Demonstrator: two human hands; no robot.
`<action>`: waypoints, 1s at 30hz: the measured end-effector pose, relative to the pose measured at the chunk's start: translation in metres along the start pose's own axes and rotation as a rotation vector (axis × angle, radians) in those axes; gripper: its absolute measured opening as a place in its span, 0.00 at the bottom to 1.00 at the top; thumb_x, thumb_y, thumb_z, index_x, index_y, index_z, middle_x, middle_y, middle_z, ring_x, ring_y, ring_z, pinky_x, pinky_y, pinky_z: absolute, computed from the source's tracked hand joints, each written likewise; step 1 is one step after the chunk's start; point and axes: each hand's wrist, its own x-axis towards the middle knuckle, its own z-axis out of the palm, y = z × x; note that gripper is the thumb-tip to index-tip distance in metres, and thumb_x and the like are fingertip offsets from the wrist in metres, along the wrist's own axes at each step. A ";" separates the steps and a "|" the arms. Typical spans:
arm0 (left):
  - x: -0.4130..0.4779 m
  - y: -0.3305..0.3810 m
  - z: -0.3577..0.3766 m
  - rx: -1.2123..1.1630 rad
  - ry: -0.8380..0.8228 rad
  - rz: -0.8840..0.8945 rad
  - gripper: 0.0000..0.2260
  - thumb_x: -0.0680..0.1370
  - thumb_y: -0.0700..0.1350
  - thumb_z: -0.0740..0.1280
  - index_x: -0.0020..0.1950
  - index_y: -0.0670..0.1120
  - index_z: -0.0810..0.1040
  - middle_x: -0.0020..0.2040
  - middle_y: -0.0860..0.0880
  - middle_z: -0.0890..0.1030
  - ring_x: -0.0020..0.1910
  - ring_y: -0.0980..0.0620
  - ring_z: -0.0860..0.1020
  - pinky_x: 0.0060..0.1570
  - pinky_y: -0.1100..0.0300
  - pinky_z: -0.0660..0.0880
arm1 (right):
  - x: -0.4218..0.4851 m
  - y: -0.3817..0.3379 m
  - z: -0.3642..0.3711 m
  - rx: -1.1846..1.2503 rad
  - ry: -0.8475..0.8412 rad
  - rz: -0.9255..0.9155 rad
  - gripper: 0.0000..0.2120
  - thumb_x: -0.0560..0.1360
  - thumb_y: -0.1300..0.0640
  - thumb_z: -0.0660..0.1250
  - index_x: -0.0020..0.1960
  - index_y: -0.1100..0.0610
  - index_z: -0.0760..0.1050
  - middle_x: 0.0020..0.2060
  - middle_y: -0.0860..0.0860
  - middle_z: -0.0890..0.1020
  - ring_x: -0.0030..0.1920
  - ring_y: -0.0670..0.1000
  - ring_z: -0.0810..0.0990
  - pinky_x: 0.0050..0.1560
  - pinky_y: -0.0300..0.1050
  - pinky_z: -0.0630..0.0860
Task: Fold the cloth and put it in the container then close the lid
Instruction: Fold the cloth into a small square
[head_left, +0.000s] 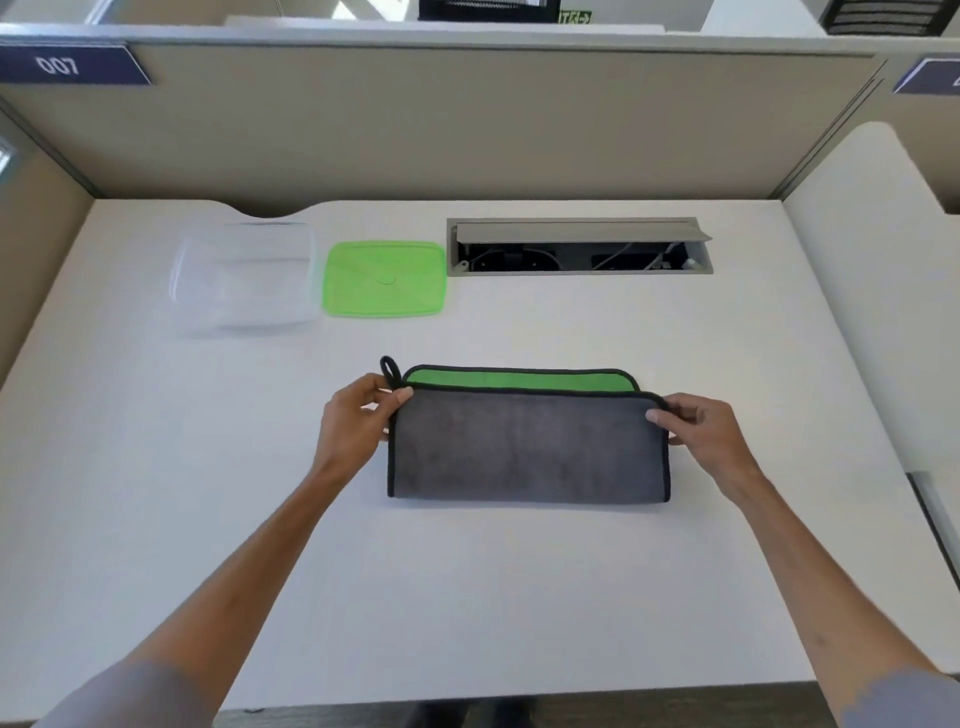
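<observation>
Currently: microfiber cloth (527, 449), grey side up w/ green strip showing along far edge, folded once, flat at centre of white desk (519, 597). My left hand (353, 421) pinches its far-left corner by the black hanging loop (389, 370); my right hand (701, 428) pinches far-right corner. Clear container (244, 278), open, far left; green lid (384, 279) just beside it, flat. Cable tray (579, 247) behind.
</observation>
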 end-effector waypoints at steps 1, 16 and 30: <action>0.008 0.000 0.002 0.009 -0.002 -0.002 0.10 0.83 0.51 0.77 0.53 0.45 0.85 0.48 0.44 0.90 0.45 0.38 0.90 0.39 0.48 0.88 | 0.007 -0.001 0.002 0.005 0.005 0.009 0.03 0.81 0.60 0.76 0.50 0.55 0.88 0.45 0.53 0.90 0.45 0.49 0.84 0.52 0.54 0.80; 0.064 -0.018 0.020 0.111 0.030 -0.110 0.13 0.81 0.58 0.77 0.54 0.48 0.87 0.47 0.47 0.90 0.47 0.37 0.88 0.43 0.40 0.89 | 0.056 0.003 0.025 -0.025 0.133 0.089 0.02 0.77 0.57 0.79 0.48 0.56 0.88 0.46 0.60 0.87 0.41 0.51 0.78 0.40 0.46 0.74; 0.059 -0.016 0.034 0.381 0.178 0.009 0.15 0.86 0.61 0.68 0.61 0.51 0.82 0.56 0.52 0.88 0.52 0.44 0.85 0.49 0.50 0.76 | 0.054 0.012 0.049 -0.267 0.371 0.100 0.07 0.77 0.50 0.78 0.53 0.48 0.83 0.51 0.46 0.85 0.51 0.56 0.86 0.52 0.57 0.83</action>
